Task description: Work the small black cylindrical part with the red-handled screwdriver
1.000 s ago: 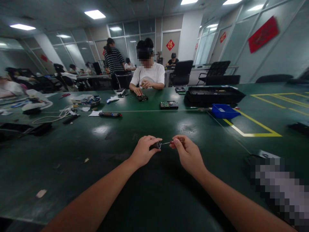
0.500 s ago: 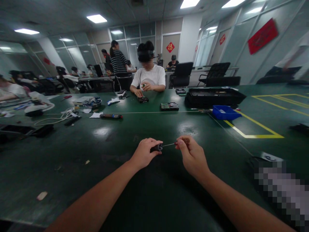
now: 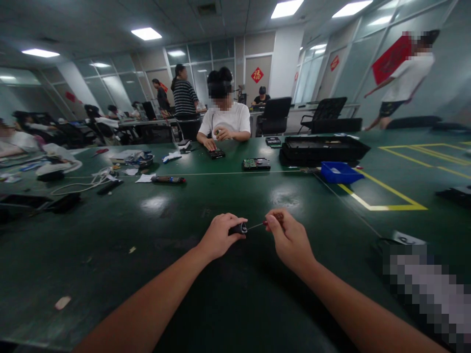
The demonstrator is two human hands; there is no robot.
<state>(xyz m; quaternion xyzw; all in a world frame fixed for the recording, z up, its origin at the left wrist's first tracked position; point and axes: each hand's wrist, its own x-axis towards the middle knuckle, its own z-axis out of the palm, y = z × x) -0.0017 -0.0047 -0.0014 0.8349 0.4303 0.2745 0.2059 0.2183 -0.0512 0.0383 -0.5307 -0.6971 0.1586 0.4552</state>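
Observation:
My left hand [image 3: 220, 236] is closed around a small black cylindrical tool handle [image 3: 239, 228] just above the green table [image 3: 165, 255]. A thin metal bit [image 3: 255, 226] sticks out of the handle toward the right. My right hand [image 3: 289, 238] pinches the far end of that bit, where a small reddish part [image 3: 276, 216] shows between thumb and forefinger. Both hands sit close together at the table's middle.
Across the table a person in a white shirt works over a hard drive [image 3: 216, 154]. Another drive [image 3: 256, 163], a black tray [image 3: 322, 148], a blue bin [image 3: 340, 172] and a screwdriver [image 3: 168, 180] lie beyond. Cables and clutter sit at left. A person walks at back right.
My hands have drifted slightly lower in view and stayed joined on the tool. A person in a white shirt has walked into view at the back right.

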